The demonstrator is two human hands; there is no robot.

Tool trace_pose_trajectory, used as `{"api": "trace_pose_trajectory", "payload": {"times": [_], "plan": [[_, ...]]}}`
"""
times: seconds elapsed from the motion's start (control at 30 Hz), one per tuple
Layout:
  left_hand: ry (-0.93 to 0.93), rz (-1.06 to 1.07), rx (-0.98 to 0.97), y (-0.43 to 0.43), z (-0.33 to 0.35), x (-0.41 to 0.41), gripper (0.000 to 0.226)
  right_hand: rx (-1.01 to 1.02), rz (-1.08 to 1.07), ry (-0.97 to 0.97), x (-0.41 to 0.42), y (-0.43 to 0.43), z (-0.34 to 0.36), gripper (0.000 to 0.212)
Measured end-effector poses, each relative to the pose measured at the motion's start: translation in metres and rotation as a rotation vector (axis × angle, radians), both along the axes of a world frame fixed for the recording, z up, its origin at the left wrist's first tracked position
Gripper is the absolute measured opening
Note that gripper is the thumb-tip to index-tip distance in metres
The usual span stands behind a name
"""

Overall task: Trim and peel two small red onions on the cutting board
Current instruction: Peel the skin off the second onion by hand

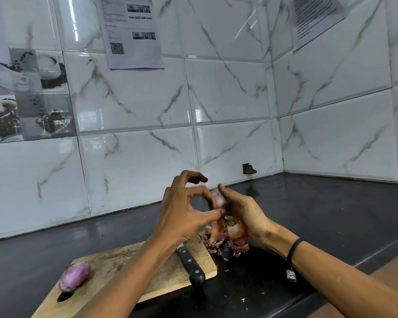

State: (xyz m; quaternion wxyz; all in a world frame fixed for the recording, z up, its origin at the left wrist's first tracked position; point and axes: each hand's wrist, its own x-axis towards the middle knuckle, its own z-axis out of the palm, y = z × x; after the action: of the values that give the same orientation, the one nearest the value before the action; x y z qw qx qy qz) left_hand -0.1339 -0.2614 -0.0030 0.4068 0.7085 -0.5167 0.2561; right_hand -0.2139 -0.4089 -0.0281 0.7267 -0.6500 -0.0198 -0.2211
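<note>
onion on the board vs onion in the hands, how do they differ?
The onion on the board lies untouched at the near left corner of the cutting board; the onion in the hands is held up above the counter between the left hand and right hand. The board onion looks fully peeled, smooth and purple; the held one is blurred, with dry skin hanging below it. Both are small and reddish-purple.

My arms are bare from elbow to fingertip, no sleeves on either. My left hand [184, 216] wears nothing: no ring, no band at the wrist. My right hand [244, 212] has dark smudges across its back and knuckles. Around my right wrist, at about 4 o'clock from that hand, sits a thin black cord bracelet [294, 247], and a small silvery rectangular charm [291, 274] hangs from it.
</note>
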Motion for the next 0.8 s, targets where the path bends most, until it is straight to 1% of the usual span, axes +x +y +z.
{"api": "trace_pose_trajectory", "payload": {"times": [0.07,0.1,0.17,0.3,0.4,0.47,0.57,0.7,0.8], "plan": [[0.021,0.01,-0.027,-0.0002,-0.0014,-0.002,0.019,-0.012,-0.049,-0.031,-0.0019,-0.0007,0.0025,0.063],[0.043,0.01,-0.049,-0.0001,-0.0015,-0.0018,0.019,0.003,-0.055,-0.05,-0.0031,-0.0013,0.0034,0.066],[0.079,-0.003,-0.07,0.0003,-0.001,-0.0005,0.023,0.016,-0.05,-0.068,-0.004,-0.0028,0.0037,0.065],[0.023,-0.013,-0.051,-0.0009,-0.0005,0.0008,0.035,-0.027,-0.037,-0.058,-0.0015,-0.0032,-0.001,0.061],[0.023,-0.015,-0.088,-0.0006,0.0024,-0.0001,0.046,-0.028,-0.027,-0.098,-0.0029,-0.0038,0.0002,0.051],[0.029,-0.018,-0.103,0.0002,0.0037,-0.0005,0.051,-0.05,-0.033,-0.121,-0.0052,-0.0046,0.0006,0.05],[0.053,-0.037,-0.127,0.0019,0.0047,-0.0016,0.051,-0.109,-0.024,-0.144,-0.0059,-0.0037,0.0012,0.045],[0.044,-0.046,-0.153,0.0051,0.005,-0.0032,0.048,-0.209,-0.014,-0.11,-0.008,-0.0023,0.0044,0.049],[0.044,-0.041,-0.176,0.0066,0.0052,-0.0041,0.048,-0.185,-0.004,-0.137,-0.0104,-0.0013,0.007,0.046]]}}
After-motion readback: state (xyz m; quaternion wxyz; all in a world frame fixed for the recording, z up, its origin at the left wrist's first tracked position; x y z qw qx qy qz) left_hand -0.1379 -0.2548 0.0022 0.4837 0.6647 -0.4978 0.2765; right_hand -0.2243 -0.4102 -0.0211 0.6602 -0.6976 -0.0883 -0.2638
